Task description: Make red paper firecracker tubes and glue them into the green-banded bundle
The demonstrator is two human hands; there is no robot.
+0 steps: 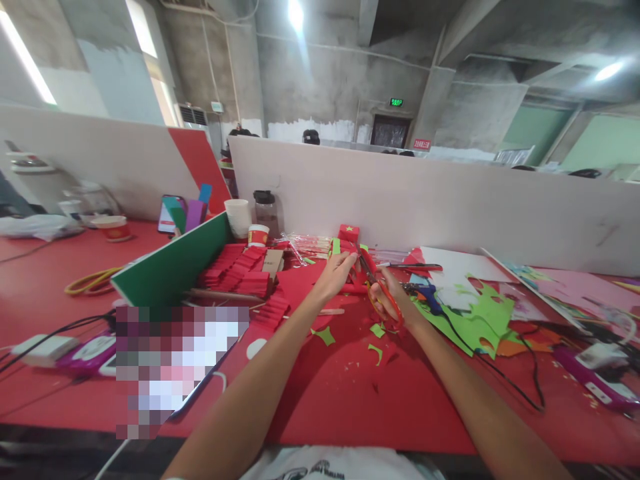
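My right hand [388, 303] is closed around the orange-red handles of a pair of scissors [395, 308]. Their dark blades point up and left, toward my left hand [336, 275]. That hand's fingers are pinched together at the blades; what lies between them is too small to tell, though bright red material shows beside the fingertips. Just beyond sits a small red box with a yellow star [349, 231]. Light green paper scraps [326, 335] lie on the red tabletop [345, 400] below my hands.
Left are folded red strips [235, 270], a green board [170, 260] and a blurred-out screen [200, 360]. Cups [238, 219] and a bottle [266, 212] stand behind. On the right lie a blue glue gun [431, 297], its cord and cut green paper [487, 310]. A white partition [400, 193] borders the back.
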